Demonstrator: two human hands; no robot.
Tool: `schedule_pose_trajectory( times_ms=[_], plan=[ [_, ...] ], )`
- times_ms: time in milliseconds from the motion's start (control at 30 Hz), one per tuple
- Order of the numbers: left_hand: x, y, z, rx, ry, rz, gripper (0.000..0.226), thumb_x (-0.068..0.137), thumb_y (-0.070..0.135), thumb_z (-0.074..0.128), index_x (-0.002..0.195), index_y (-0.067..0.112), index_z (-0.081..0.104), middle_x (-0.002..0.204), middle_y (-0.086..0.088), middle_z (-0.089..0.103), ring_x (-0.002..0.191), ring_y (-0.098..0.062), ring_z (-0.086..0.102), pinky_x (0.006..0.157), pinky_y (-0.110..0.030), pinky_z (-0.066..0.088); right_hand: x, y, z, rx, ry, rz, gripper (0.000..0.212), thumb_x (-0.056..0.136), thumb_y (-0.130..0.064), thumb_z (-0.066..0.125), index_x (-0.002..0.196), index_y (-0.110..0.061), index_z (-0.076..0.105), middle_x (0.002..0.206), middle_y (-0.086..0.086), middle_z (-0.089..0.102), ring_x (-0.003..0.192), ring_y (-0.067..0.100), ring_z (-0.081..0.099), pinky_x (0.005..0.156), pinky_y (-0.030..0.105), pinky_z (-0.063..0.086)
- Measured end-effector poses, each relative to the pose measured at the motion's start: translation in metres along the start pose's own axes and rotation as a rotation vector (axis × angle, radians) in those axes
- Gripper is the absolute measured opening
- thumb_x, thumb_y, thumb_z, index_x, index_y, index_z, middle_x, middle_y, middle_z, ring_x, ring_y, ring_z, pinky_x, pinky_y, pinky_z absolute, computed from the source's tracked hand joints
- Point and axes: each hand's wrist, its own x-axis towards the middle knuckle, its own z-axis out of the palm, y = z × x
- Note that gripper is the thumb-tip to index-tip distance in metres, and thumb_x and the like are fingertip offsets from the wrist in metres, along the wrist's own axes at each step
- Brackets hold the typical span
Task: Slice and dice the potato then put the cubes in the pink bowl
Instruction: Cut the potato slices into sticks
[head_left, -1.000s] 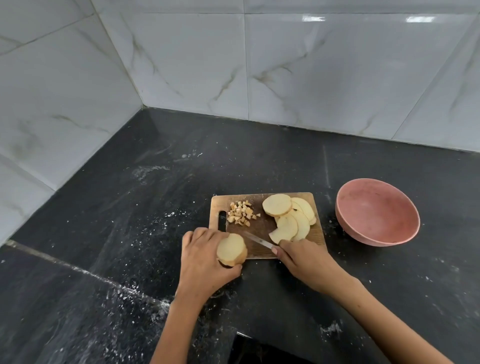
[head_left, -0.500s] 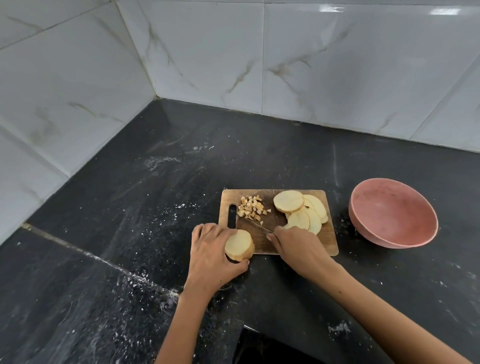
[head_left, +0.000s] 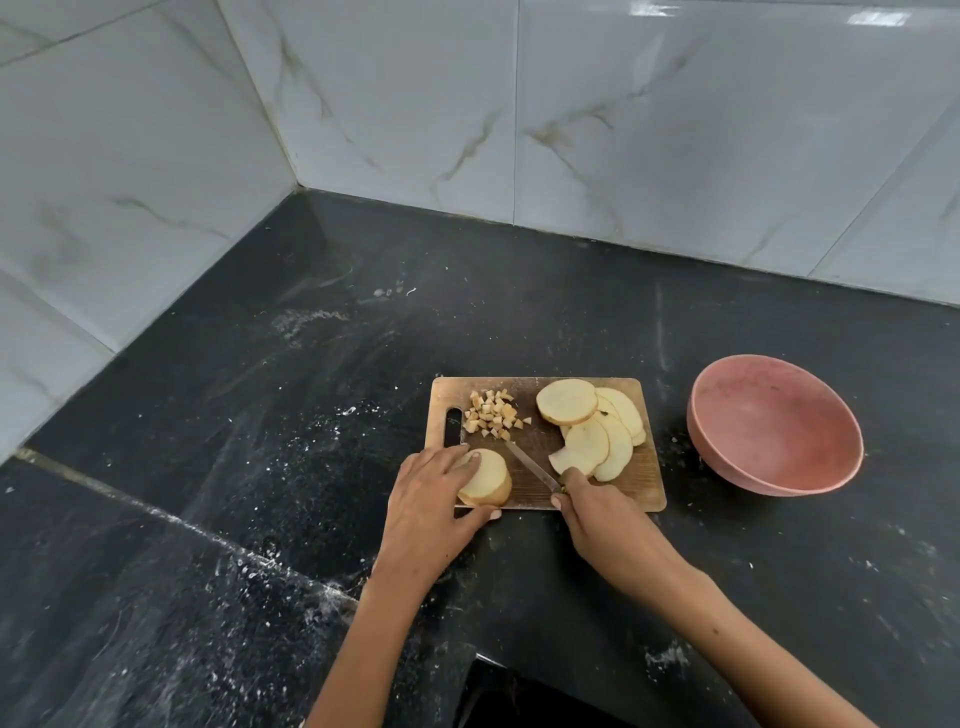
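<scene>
Board (head_left: 545, 387) looks like wood, matt, with fine grain lines and a worn finish. Counter (head_left: 311, 364) is dark stone, kinda dull, smeared with white powdery specks. Wall tiles (head_left: 675, 130) are glossy white marble-look, catching light glare. Bowl (head_left: 774, 421) is pink, matt, faintly speckled. Knife (head_left: 530, 465) blade is shiny metal. Potato slices (head_left: 587, 426) show pale moist-looking flesh.
</scene>
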Motion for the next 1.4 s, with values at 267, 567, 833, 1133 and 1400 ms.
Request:
schedule_pose_trajectory(
  times_ms=[267,567,833,1133,1400],
  plan=[
    [-0.005,0.023,0.019,-0.148,0.004,-0.144,0.046,0.099,0.040,0.045,0.143,0.026,0.044,0.157,0.005,0.023,0.146,-0.008,0.016,0.116,-0.019,0.007,0.002,-0.017,0.004,0.019,0.001,0.009,0.023,0.104,-0.033,0.030,0.107,-0.017,0.045,0.092,0.004,0.062,0.080,0.018,0.061,0.069,0.033,0.049],
    [-0.006,0.025,0.024,-0.235,0.013,-0.203,0.044,0.100,0.034,0.046,0.144,0.024,0.041,0.157,0.006,0.022,0.145,-0.005,0.013,0.112,-0.014,0.003,0.013,-0.033,0.009,-0.060,-0.093,0.074,0.015,0.103,-0.024,0.036,0.112,-0.015,0.043,0.103,0.008,0.062,0.092,0.023,0.063,0.067,0.030,0.045],
    [-0.006,0.027,0.025,-0.267,0.042,-0.240,0.043,0.100,0.032,0.049,0.142,0.025,0.045,0.156,0.007,0.025,0.145,-0.005,0.014,0.112,-0.016,0.008,0.009,-0.032,0.013,-0.142,-0.197,0.143,0.025,0.100,-0.012,0.041,0.124,-0.013,0.036,0.118,0.012,0.059,0.105,0.028,0.061,0.079,0.035,0.047],
    [-0.006,0.019,0.025,-0.374,0.081,-0.208,0.043,0.089,0.030,0.067,0.130,0.021,0.059,0.148,0.005,0.041,0.139,-0.003,0.026,0.111,-0.015,0.017,-0.026,-0.001,0.016,-0.011,-0.196,0.131,0.021,0.105,-0.034,0.024,0.096,-0.018,0.034,0.081,0.001,0.050,0.077,0.022,0.052,0.067,0.032,0.038],
    [-0.007,0.015,0.023,-0.374,0.077,-0.163,0.044,0.087,0.027,0.070,0.129,0.019,0.060,0.146,0.003,0.044,0.139,-0.006,0.031,0.110,-0.017,0.020,-0.020,-0.006,0.009,0.087,-0.081,0.112,0.027,0.103,-0.037,0.029,0.089,-0.019,0.044,0.086,0.001,0.058,0.078,0.018,0.057,0.067,0.034,0.044]
  ],
)
